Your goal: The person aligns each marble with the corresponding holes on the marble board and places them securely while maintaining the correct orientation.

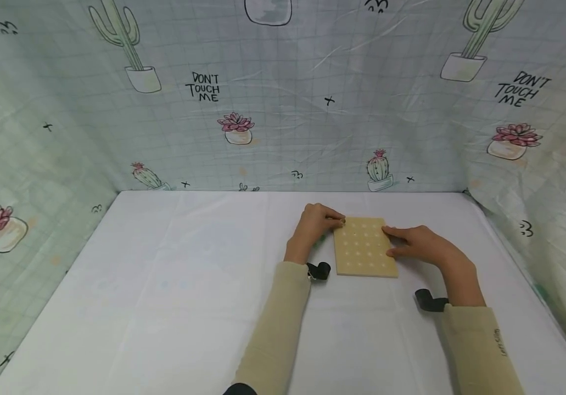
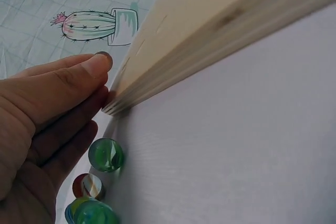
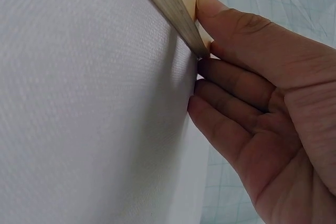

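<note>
A pale wooden board (image 1: pixel 365 247) with rows of light dimples lies flat on the white table. My left hand (image 1: pixel 314 225) is at the board's far left corner, pinching a small dark marble (image 2: pixel 107 59) between thumb and forefinger. Most of that marble is hidden by the fingertips. Below the left palm, several glass marbles rest beside the board, among them a green marble (image 2: pixel 106 155) and a red-and-white marble (image 2: pixel 88 187). On the opposite side, my right hand (image 1: pixel 418 242) touches the board's right edge with thumb and forefinger spread apart; its other fingers (image 3: pixel 223 124) rest low by the tabletop.
The white-covered table (image 1: pixel 189 296) stretches wide to the left and toward me. A cactus-printed cloth (image 1: pixel 283 109) hangs behind it and along both sides. Black wrist mounts (image 1: pixel 430 300) stick out from both sleeves, close over the table.
</note>
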### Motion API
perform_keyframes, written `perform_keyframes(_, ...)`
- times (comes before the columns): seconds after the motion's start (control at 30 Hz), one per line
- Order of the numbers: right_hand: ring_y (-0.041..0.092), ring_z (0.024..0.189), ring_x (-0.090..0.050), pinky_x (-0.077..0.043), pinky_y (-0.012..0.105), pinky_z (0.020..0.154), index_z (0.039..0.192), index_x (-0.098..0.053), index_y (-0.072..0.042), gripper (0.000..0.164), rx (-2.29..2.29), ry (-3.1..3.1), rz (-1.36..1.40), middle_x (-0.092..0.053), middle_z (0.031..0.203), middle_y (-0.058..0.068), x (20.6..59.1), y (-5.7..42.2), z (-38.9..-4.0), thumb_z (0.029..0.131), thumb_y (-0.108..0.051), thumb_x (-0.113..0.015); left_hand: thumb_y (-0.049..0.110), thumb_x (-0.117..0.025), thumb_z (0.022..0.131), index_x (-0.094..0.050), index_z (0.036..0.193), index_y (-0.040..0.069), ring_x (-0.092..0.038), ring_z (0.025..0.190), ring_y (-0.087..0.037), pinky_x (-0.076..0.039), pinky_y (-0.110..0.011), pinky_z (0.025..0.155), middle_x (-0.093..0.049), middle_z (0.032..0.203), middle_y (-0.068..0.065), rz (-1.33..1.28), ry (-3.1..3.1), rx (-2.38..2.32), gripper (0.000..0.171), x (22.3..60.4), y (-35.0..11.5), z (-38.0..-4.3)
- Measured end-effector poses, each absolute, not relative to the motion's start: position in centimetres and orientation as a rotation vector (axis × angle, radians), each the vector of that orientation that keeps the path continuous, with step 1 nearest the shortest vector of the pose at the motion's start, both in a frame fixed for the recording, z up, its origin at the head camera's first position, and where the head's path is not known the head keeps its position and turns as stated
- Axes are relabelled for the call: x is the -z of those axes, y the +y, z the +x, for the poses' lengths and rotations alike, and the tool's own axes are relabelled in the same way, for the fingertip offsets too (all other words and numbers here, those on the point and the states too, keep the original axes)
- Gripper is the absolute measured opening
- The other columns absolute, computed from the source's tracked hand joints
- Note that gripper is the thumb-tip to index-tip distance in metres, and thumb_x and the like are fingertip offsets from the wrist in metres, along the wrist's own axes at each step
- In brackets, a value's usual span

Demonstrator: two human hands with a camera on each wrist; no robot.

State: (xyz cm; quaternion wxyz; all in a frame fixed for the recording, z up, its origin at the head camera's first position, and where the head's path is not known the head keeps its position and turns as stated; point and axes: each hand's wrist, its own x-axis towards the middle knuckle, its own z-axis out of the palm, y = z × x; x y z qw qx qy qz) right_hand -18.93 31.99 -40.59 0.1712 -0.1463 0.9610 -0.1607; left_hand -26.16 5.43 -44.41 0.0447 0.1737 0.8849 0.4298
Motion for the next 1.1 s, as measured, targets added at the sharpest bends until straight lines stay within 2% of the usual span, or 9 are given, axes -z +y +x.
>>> perform_keyframes(0.47,0.051,0.137,-0.042,-0.038,0.065,0.109,0.152,-0.044,-0.003,0.076,0.475,2.713,-0.392,-0.044,0.15,0.028,40.6,32.2,-18.8,0.093,-0.042,-0.072,0.025,-0.082,0.085,-0.083,0.103,0.02,-0.065,0.114,-0.018,-0.053,-0.03,0.098,-0.078,0.104,0.005,0.475,2.809,-1.222,0.018,44.4,6.5,-25.6)
perform_keyframes(0.8,0.051,0.137,-0.042,-0.038,0.065,0.109,0.152,-0.044,-0.004,0.074,0.491,2.712,-0.393,-0.044,0.151,0.027,40.8,32.1,-18.8,0.094,-0.041,-0.072,0.025,-0.081,0.087,-0.082,0.106,0.016,-0.067,0.109,-0.016,-0.055,-0.024,0.091,-0.078,0.103,0.004,0.586,2.832,-1.162,0.021,44.1,6.1,-25.5)
perform_keyframes(1.0,0.051,0.135,-0.045,-0.041,0.065,0.107,0.151,-0.047,-0.003,0.072,0.484,2.73,-0.43,-0.046,0.149,0.028,40.4,32.4,-18.8,0.094,-0.04,-0.072,0.025,-0.077,0.092,-0.081,0.112,0.016,-0.068,0.11,-0.017,-0.055,-0.024,0.088,-0.076,0.113,0.001,0.685,2.894,-0.981,0.022,42.6,6.0,-25.5)
perform_keyframes(1.1,0.051,0.133,-0.047,-0.042,0.064,0.106,0.15,-0.047,-0.002,0.071,0.494,2.742,-0.477,-0.047,0.148,0.029,40.7,32.4,-18.7,0.094,-0.039,-0.072,0.025,-0.074,0.095,-0.08,0.114,0.017,-0.07,0.107,-0.016,-0.056,-0.023,0.082,-0.075,0.118,-0.001,0.762,2.924,-0.86,0.022,41.8,5.4,-25.3)
